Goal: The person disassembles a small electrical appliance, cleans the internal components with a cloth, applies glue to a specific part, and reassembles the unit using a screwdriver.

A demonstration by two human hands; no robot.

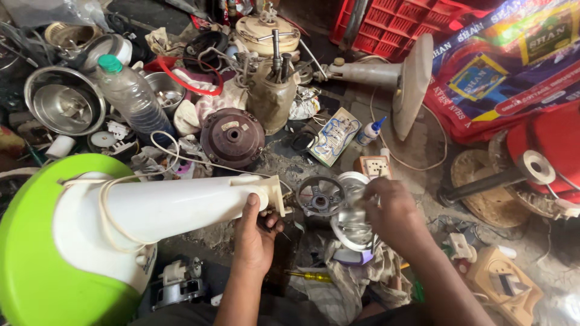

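The white tapered plastic fan stand column [181,208] lies on its side across your lap area, its wide end set in a lime-green round base [36,265] at the left, a white cord looped around it. Your left hand [257,232] grips the narrow end from beneath, thumb pressed on top. Your right hand [393,214] is closed around a silvery round motor housing [344,211] just beside that end. Beyond sits a brown domed motor cover [232,137] and a clear plastic bottle [133,99].
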